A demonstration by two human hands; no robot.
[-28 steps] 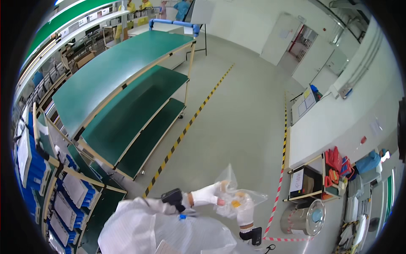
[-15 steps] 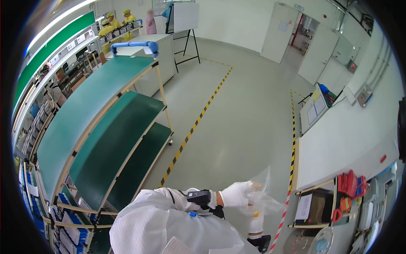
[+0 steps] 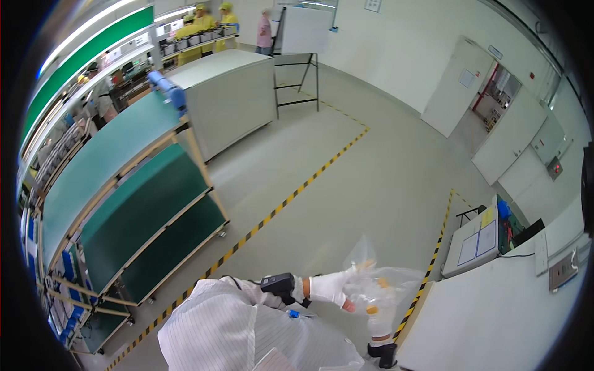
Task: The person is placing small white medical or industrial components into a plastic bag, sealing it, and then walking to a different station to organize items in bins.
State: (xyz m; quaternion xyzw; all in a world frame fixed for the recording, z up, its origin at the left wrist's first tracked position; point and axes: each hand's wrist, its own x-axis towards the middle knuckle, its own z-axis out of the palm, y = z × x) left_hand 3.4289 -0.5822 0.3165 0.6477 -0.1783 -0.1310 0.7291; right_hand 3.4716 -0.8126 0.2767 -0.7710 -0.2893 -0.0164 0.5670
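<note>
A crumpled clear plastic bag [image 3: 402, 279] is held up in front of my body, above the grey floor. My left hand [image 3: 329, 289], in a white glove with bare fingertips, grips the bag from the left side. My right hand [image 3: 380, 318] comes up from below, gloved the same way, and its fingers close on the bag too. The film partly covers both hands' fingers. Whether the bag has anything in it, I cannot tell. A black device [image 3: 278, 284] is strapped at my left wrist and another [image 3: 385, 353] at my right.
A green-shelved rack [image 3: 148, 216] stands at left, with a white cabinet [image 3: 229, 99] beyond. A whiteboard on a stand [image 3: 304, 31] and several people are at the back. Yellow-black tape [image 3: 291, 199] marks the floor. At right are a white surface [image 3: 482, 315] and an open doorway [image 3: 489, 105].
The view has swung and moved forward: the rack slid left, the cabinet came closer, and the red bins at lower right left view. Both hands still hold the bag, its shape shifted.
</note>
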